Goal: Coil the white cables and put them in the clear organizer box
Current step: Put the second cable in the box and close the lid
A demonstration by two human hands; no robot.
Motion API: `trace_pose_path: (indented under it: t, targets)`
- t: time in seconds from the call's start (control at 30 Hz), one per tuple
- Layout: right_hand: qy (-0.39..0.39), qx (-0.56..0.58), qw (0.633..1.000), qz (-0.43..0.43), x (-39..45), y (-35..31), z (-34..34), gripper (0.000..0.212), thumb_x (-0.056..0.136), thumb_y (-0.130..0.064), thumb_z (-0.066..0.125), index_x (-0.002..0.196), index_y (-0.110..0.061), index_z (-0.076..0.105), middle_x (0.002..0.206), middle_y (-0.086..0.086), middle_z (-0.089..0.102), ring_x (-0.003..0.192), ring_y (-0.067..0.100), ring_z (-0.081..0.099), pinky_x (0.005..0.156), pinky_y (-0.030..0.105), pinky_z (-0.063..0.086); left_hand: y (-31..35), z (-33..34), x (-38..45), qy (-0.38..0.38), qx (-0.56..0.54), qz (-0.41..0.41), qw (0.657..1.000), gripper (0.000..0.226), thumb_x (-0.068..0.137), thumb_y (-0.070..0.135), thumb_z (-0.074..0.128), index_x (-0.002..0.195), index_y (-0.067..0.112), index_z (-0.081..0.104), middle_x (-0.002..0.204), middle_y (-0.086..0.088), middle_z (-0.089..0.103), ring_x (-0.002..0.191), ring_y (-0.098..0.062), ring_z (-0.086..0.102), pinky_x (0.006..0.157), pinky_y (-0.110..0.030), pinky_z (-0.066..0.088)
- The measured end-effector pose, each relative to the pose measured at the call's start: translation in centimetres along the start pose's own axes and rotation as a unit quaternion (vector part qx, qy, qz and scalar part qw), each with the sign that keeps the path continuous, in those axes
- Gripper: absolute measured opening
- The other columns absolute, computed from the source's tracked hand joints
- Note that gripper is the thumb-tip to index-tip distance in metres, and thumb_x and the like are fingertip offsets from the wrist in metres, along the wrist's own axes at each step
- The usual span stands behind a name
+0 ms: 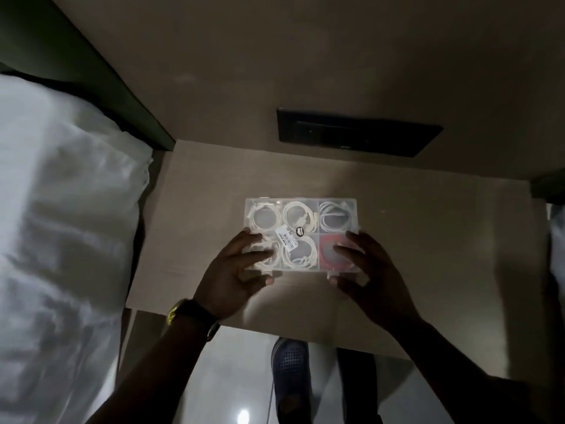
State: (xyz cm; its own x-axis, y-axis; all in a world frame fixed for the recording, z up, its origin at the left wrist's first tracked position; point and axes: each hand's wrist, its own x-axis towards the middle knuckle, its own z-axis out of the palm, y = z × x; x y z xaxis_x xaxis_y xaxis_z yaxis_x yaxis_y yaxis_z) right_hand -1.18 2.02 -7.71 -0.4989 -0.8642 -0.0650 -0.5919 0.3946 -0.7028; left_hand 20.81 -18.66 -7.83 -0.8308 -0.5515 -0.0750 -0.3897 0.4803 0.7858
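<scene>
Dim room, head cam looking down. Bed w/ white sheets [61, 224] fills left side. Pale wooden table [428, 240] centre, set against the wall; black wall panel [354, 131] just above its far edge. Floor visible below near edge, plus a blue perforated shoe [290, 371].

Clear organizer box [301, 234] sits mid-table, lid appears down: label sticker [290, 237] lies flat across the top, two latch tabs stick out at near edge. Six compartments, 3 x 2. Far row: coiled white cables [298, 214] in all three. Near row: white coils in left + middle; near-right holds a red coil [334, 250], not white.

Left hand [235, 273]: fingers spread, lying on lid over near-left compartment, thumb at near edge by left latch. Open hand, pressing or steadying, not wrapped round anything. Watch [189, 313] on that wrist.

Right hand [363, 267]: same pose mirrored, fingers splayed over the red compartment and right edge, thumb by right latch. Nothing gripped in it.

Progress, my read: coiling done, no loose white cable seen on table. All visible cables are boxed. Remaining looks like latches only; can't tell if they're snapped shut, too dark + blurry. Probably last step or already finished.
</scene>
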Motion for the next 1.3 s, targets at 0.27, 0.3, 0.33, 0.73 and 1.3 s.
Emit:
trace_pose_path:
  t: [0.27, 0.3, 0.33, 0.73, 1.3]
  targets:
    - [0.029, -0.138, 0.988, -0.068, 0.1, 1.8, 2.2, 0.045, 0.087, -0.040, 0.062, 0.124, -0.015, 0.067, 0.141, 0.013, 0.058, 0.141, 0.036, 0.036, 0.110, 0.047, 0.043, -2.5, 1.5, -0.5, 0.043, 0.109, 0.120, 0.986, 0.042, 0.080, 0.013, 0.080, 0.121, 0.017, 0.070, 0.140, -0.014, 0.056, 0.140, -0.034, 0.042, 0.108, -0.045, 0.044]
    - [0.031, -0.154, 0.985, -0.072, 0.1, 2.0, 2.5, 0.044, 0.088, -0.040, 0.063, 0.123, -0.014, 0.068, 0.140, 0.014, 0.058, 0.141, 0.036, 0.035, 0.110, 0.049, 0.044, -2.5, 1.7, -0.6, 0.051, 0.110, 0.120, 0.985, 0.043, 0.080, 0.012, 0.080, 0.121, 0.017, 0.070, 0.140, -0.014, 0.056, 0.140, -0.034, 0.042, 0.107, -0.046, 0.045]
    - [0.034, -0.166, 0.983, -0.078, 0.0, 2.2, 2.8, 0.043, 0.088, -0.040, 0.063, 0.122, -0.014, 0.068, 0.140, 0.014, 0.058, 0.141, 0.038, 0.035, 0.110, 0.050, 0.043, -2.6, 1.9, -0.7, 0.060, 0.109, 0.120, 0.985, 0.043, 0.081, 0.012, 0.080, 0.122, 0.016, 0.069, 0.140, -0.014, 0.056, 0.139, -0.035, 0.043, 0.106, -0.047, 0.045]
    - [0.004, -0.215, 0.972, -0.090, 2.0, 4.2, 1.8, 0.049, 0.090, -0.045, 0.058, 0.127, -0.014, 0.065, 0.141, 0.014, 0.056, 0.140, 0.043, 0.035, 0.117, 0.047, 0.031, -2.5, 2.7, 1.3, 0.076, 0.092, 0.125, 0.985, 0.038, 0.083, 0.016, 0.078, 0.121, 0.016, 0.070, 0.140, -0.014, 0.056, 0.141, -0.032, 0.041, 0.113, -0.038, 0.039]
    - [0.053, -0.168, 0.984, 0.001, 7.0, 5.5, -1.6, 0.049, 0.094, -0.042, 0.044, 0.133, -0.019, 0.059, 0.146, 0.012, 0.054, 0.145, 0.037, 0.034, 0.105, 0.047, 0.044, 0.5, 2.0, 12.4, -0.019, 0.129, 0.064, 0.989, 0.037, 0.085, 0.016, 0.073, 0.119, 0.029, 0.070, 0.149, 0.001, 0.050, 0.146, -0.015, 0.030, 0.112, -0.022, 0.033]
